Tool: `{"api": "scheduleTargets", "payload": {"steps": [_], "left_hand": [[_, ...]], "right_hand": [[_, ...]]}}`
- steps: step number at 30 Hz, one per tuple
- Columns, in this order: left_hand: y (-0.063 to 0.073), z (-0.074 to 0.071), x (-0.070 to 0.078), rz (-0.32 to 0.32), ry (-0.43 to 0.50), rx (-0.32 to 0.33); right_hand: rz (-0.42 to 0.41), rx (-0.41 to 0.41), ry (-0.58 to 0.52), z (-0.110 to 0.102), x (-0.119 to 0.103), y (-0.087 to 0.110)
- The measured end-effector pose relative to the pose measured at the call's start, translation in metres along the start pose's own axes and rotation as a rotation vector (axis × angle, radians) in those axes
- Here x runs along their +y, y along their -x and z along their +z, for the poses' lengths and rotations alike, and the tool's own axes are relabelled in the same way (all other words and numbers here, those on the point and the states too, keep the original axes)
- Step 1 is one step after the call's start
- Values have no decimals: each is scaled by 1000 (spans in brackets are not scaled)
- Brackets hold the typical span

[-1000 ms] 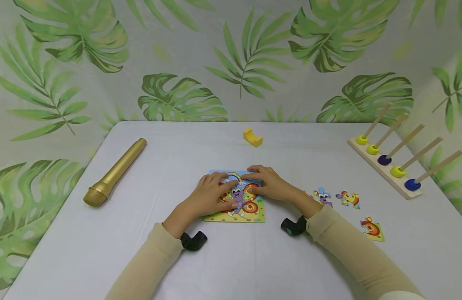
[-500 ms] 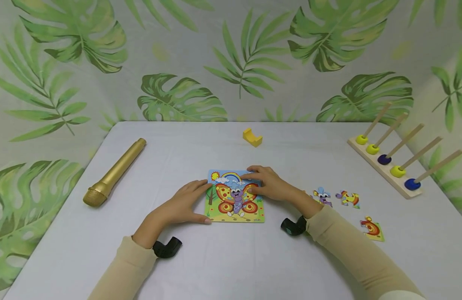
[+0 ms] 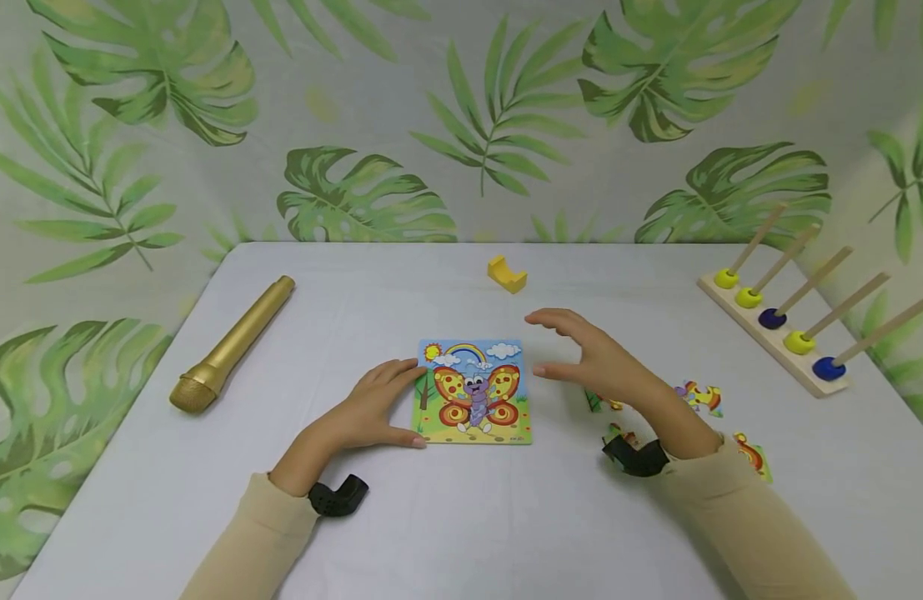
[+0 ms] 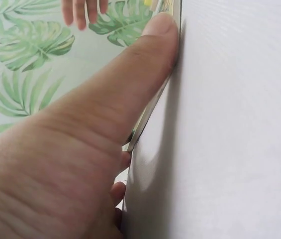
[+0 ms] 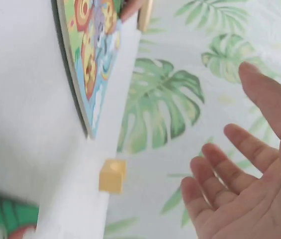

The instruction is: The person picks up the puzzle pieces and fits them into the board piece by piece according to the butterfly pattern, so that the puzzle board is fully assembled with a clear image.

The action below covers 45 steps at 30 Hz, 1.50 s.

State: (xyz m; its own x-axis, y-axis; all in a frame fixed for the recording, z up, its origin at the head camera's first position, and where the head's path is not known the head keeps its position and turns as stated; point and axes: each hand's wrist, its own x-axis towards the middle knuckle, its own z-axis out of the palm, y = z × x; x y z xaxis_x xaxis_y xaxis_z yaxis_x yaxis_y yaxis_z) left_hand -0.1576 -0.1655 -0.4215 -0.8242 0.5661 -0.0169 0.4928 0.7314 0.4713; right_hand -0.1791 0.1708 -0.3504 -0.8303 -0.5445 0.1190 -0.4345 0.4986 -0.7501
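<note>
A square butterfly puzzle board (image 3: pixel 474 391) lies flat in the middle of the white table (image 3: pixel 461 517). My left hand (image 3: pixel 371 407) rests on the table against the board's left edge, fingers straight and thumb along the front corner; in the left wrist view the thumb (image 4: pixel 130 84) presses the board's edge (image 4: pixel 152 102). My right hand (image 3: pixel 596 360) hovers open above the table just right of the board, holding nothing. In the right wrist view its spread fingers (image 5: pixel 239 164) are clear of the board (image 5: pixel 88 59). Loose puzzle pieces (image 3: pixel 703 397) lie to the right, partly hidden by the right wrist.
A gold toy microphone (image 3: pixel 232 343) lies at the left. A small yellow block (image 3: pixel 506 273) sits behind the board. A wooden peg rack (image 3: pixel 787 329) with yellow and blue rings stands at the far right. Another loose piece (image 3: pixel 754 454) lies near the right sleeve.
My left hand slid off the board to its left edge. My right hand has lifted off the board and moved right, above the table.
</note>
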Motion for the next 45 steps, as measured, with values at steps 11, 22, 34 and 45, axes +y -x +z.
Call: {"api": "scheduleTargets", "payload": {"steps": [11, 22, 34, 45], "left_hand": [[0, 2, -1, 1, -9, 7], [0, 1, -1, -3, 2, 6], [1, 1, -1, -6, 6, 6], [0, 1, -1, -7, -5, 9]], "right_hand": [[64, 72, 16, -17, 35, 54], [120, -12, 89, -6, 77, 68], [90, -1, 188, 1, 76, 63], [20, 56, 162, 3, 50, 46]]}}
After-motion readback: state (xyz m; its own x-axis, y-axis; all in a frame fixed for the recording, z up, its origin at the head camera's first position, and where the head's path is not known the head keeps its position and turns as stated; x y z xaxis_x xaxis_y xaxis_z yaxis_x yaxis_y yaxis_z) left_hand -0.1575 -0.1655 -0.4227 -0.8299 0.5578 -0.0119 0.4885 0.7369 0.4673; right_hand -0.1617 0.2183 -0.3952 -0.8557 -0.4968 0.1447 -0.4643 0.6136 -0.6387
